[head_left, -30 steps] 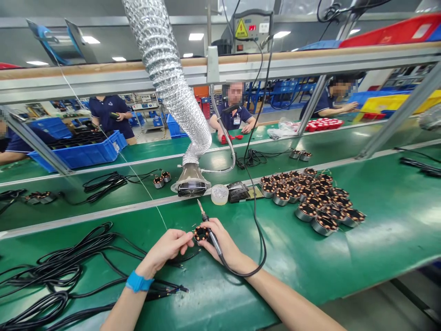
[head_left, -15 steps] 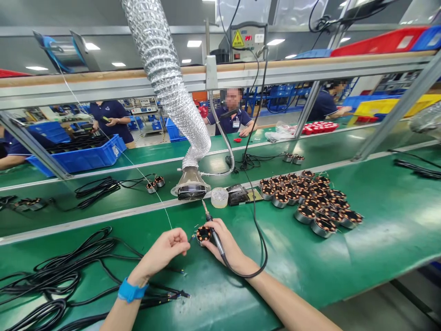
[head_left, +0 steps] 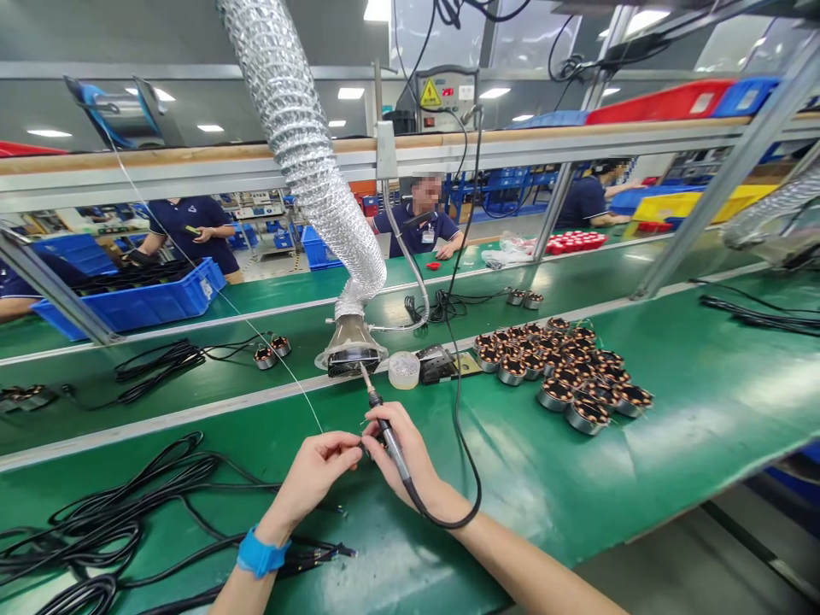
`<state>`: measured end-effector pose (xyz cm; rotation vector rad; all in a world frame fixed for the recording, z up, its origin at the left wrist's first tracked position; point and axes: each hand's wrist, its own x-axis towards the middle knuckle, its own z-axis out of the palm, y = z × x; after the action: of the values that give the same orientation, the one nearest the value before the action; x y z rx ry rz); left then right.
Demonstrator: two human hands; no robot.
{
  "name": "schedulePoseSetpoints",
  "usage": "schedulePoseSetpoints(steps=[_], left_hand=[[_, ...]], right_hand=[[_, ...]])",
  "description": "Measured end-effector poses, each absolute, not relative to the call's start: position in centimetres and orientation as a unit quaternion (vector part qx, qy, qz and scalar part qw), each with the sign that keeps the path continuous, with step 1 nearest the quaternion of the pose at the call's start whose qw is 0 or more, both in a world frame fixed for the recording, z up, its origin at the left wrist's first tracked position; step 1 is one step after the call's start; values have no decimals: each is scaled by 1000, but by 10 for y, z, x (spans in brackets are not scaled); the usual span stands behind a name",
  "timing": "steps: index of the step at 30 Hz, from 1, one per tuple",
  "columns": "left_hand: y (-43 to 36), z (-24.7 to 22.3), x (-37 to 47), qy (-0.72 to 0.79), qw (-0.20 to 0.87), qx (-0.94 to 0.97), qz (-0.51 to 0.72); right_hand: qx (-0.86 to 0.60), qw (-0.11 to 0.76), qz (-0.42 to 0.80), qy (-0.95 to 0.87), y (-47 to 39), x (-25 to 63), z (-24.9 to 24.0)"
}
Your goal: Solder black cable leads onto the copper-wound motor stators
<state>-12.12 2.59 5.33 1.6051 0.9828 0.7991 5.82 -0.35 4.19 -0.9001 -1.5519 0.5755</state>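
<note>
Bench [head_left: 544, 478]: I work well in from near edge. Left hand [head_left: 313, 470] pinched closed, cannot tell on what. Right hand [head_left: 418, 457] gripping soldering iron [head_left: 395, 453], tip toward far edge. Best: brace hands together, tip clear of skin.

Relative to the extraction nozzle [head_left: 351, 343]: round tub [head_left: 404, 371] lay just right; wound cores [head_left: 556, 390], farther right; soldering iron [head_left: 389, 442], in front; cable coils [head_left: 115, 502], front-left on bench [head_left: 512, 470].
</note>
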Motion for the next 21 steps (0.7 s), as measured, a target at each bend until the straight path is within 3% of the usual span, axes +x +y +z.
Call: schedulePoseSetpoints(steps=[5,11,21], left_hand=[[28,58,-122,414,514,681,317],[30,51,-119,451,507,626,384],[29,47,-116,463,523,575,425]], right_hand=[[-390,621,281,-619,2,45,38],[-406,656,290,-566,3,38,28],[-443,641,252,-574,-4,38,26]])
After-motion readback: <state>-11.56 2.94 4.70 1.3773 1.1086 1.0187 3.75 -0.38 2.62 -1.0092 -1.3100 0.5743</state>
